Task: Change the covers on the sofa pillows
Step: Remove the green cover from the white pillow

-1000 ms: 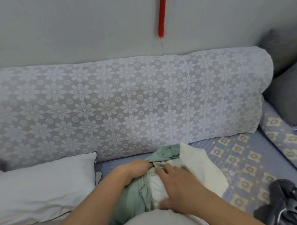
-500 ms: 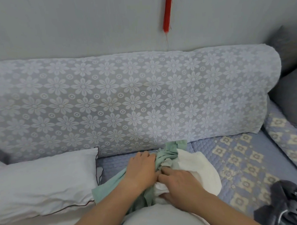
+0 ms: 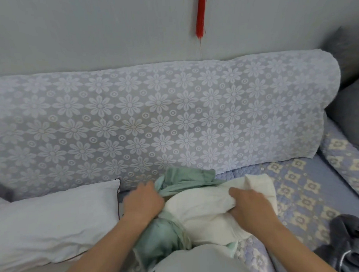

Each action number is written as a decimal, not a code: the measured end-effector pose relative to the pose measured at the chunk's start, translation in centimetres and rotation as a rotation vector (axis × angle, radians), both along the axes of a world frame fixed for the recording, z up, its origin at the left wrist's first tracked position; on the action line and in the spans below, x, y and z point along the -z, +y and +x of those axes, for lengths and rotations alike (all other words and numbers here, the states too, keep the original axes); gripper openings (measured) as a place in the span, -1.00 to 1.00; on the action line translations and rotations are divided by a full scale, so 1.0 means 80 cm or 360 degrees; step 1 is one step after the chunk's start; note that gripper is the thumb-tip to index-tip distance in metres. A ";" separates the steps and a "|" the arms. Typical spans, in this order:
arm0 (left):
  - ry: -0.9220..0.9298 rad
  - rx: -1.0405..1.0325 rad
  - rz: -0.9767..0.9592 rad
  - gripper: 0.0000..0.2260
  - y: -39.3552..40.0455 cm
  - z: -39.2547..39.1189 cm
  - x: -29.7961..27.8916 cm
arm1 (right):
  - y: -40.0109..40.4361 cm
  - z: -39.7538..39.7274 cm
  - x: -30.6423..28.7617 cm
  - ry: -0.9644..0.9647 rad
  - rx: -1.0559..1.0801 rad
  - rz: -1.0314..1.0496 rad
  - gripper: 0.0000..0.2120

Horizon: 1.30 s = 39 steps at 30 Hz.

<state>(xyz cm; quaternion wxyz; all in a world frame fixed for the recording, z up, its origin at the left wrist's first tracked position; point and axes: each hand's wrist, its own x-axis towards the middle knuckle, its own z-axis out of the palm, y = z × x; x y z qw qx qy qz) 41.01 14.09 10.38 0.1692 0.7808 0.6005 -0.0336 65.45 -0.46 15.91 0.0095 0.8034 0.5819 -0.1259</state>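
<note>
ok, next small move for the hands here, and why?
Probably pull apart: left hand draws the bunched green cover back while right hand holds the cream pillow. The cover seems half off, the pillow's far end already bare.

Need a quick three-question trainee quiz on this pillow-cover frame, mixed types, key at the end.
1. True or false: the left hand grips the green cover.
2. Multiple choice: what does the right hand hold? A) the white pillow insert B) the dark grey cloth C) the red tassel
3. Fill in: the white pillow with dark piping lies on the person's ____ side.

Key: 1 true; 2 A; 3 left.
</note>
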 end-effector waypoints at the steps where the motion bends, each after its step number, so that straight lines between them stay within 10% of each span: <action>1: -0.0125 -0.0022 -0.0293 -0.61 -0.012 0.008 0.000 | -0.001 -0.001 -0.006 -0.0011 -0.0043 -0.0044 -0.89; 6: -0.0346 -0.0108 -0.0832 -0.32 -0.073 0.011 0.000 | -0.008 -0.039 -0.044 -0.0235 -0.0402 -0.0370 -0.26; 13: -0.0685 -0.0199 -0.0805 -0.64 -0.072 -0.002 -0.024 | 0.033 -0.072 -0.010 -0.0310 -0.1062 0.0030 0.13; 23: 0.0000 -0.0174 -0.0654 -0.62 -0.058 0.006 0.016 | 0.025 -0.096 0.071 -0.0503 -0.1514 0.0155 -0.73; 31: 0.0220 0.0011 -0.0462 -0.63 -0.062 -0.025 0.022 | 0.068 -0.007 0.061 -0.0095 -0.0532 -0.0002 -0.66; 35: 0.0160 -0.0206 -0.0388 -0.74 -0.073 -0.073 0.055 | 0.064 0.066 0.000 0.0426 -0.0620 -0.0124 -0.79; 39: -0.0370 -0.0433 -0.0590 -0.66 -0.043 -0.047 0.059 | 0.059 0.046 -0.032 0.0253 -0.0948 0.0230 -0.76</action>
